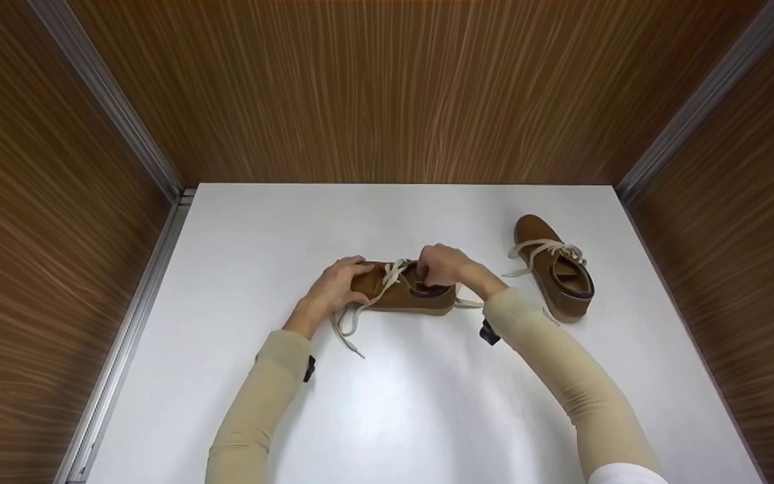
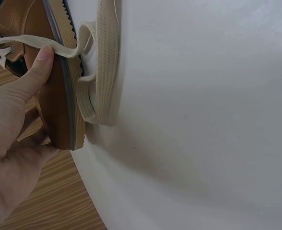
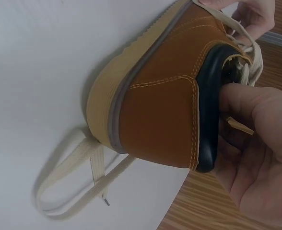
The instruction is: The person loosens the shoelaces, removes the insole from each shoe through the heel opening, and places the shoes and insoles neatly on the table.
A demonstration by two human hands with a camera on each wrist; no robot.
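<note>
The left hand [image 1: 334, 288] hugs the left-side shoe [image 1: 394, 297] round its toe, maybe for steadiness — the right hand [image 1: 444, 264] bends inside, holding what, I can't tell.

One shoe [image 1: 400, 299] lies on the table [image 1: 387, 410], about midway between its left and right edges, toe toward the left edge. At the toe I see the left hand [image 1: 336, 286]; fingers of the right hand [image 1: 446, 264] are inside the shoe's opening. A lace [image 2: 107, 62] trails before this shoe, and a lace loop [image 3: 98, 165] lies beside its heel. The other shoe [image 1: 548, 277] lies to the right, nearer the right edge, toe toward the back edge, where a panel [image 1: 394, 94] stands behind.
</note>
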